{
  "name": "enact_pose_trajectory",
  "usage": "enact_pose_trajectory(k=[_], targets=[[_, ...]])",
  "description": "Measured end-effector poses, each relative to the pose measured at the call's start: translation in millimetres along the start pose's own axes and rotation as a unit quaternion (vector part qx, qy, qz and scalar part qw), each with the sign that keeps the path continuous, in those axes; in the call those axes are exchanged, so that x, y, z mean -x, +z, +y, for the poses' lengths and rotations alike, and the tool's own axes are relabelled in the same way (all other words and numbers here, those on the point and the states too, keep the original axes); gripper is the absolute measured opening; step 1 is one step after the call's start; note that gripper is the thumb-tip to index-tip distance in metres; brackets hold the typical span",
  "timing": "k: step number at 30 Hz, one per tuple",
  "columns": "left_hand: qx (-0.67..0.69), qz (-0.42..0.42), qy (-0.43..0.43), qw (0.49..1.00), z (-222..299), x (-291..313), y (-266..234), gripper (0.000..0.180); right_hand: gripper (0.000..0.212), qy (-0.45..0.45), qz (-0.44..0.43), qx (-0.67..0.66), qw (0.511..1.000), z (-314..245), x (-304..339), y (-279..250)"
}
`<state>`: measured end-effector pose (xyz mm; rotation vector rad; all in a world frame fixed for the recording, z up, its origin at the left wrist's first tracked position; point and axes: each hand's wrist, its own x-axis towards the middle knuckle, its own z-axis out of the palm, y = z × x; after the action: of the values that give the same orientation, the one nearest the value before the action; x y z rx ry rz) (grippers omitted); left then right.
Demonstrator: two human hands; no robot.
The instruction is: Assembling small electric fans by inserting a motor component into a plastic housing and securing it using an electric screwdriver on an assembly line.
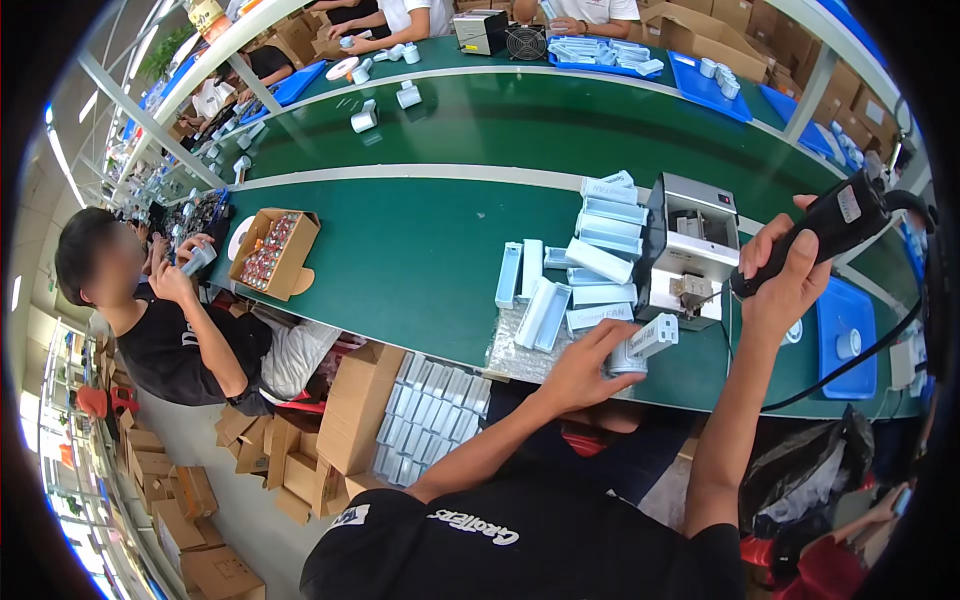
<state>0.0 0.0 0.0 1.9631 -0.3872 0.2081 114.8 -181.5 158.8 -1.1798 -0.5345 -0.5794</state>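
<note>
My left hand (582, 368) grips a light-blue fan body (655, 337) near the bench's front edge; its rounded end is by my fingers. Higher up on the right, my right hand (788, 262) is wrapped round a black electric screwdriver (832, 228) with a cable at its back end. The screwdriver's thin bit slants down left toward the front of a grey metal screw feeder (692, 240). Left of the feeder lies a pile of light-blue plastic housing shells (598, 262), some on a sheet of bubble wrap (508, 345).
On the green bench (410, 260), a cardboard box of small red-and-silver parts (275, 252) stands left, beside a seated co-worker (190, 330). A blue tray (845, 330) holds a round part at right. Below, an open carton (430, 420) contains more shells. A black cable (850, 365) crosses the right side.
</note>
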Motion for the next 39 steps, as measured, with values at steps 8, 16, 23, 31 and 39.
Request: enact_pose_trajectory(k=[8, 16, 23, 31, 39], targets=[[0.016, 0.011, 0.02, 1.0, 5.3, 1.1, 5.2, 0.059, 0.037, 0.004, 0.01, -0.013, 1.0, -7.1, 5.3, -5.6], [-0.039, 0.109, 0.061, 0.991, -8.2, 1.4, 14.3, 0.061, 0.052, 0.0, 0.023, 0.028, 0.999, -20.3, 19.6, -8.4], [-0.049, 0.078, 0.022, 0.996, -0.7, -7.8, 12.6, 0.063, 0.074, 0.06, -0.032, -0.038, 0.997, -29.5, 37.8, -29.6], [-0.055, 0.074, 0.01, 0.996, -0.3, -6.6, 13.4, 0.064, 0.067, 0.014, -0.051, -0.058, 0.997, -22.3, 48.2, 8.9], [-0.044, 0.063, -0.009, 0.997, 2.0, -4.5, 11.3, 0.063, 0.057, -0.03, -0.059, -0.061, 0.996, -11.6, 51.3, 23.4]])
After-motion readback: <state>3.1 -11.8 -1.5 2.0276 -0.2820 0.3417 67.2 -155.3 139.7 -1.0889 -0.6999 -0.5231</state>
